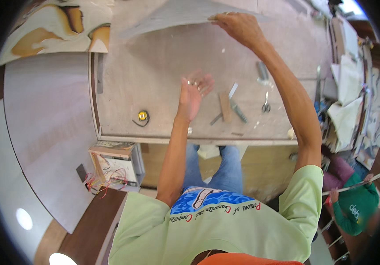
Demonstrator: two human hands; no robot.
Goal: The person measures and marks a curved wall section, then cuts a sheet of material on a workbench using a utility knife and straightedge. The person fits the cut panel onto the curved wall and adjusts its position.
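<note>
My right hand [241, 28] pinches the near edge of a thin grey sheet [176, 20] at the far side of the worktable [132, 84]. The sheet's edge is lifted and bowed, and its far part runs out of view. Over the middle of the table my left hand [193, 95] is raised with its fingers apart, slightly blurred, holding nothing. To its right lie a brown strip [225, 107], a cutter knife [238, 111], a pale flat strip [233, 90] and scissors [266, 105]. A yellow tape measure [143, 116] rests to its left.
A marbled brown-and-white panel [44, 31] lies at the far left, above a large grey board [48, 115]. Red wires [110, 179] hang by an open box below the table. At the lower right a person in green [355, 203] holds a long strip [371, 179].
</note>
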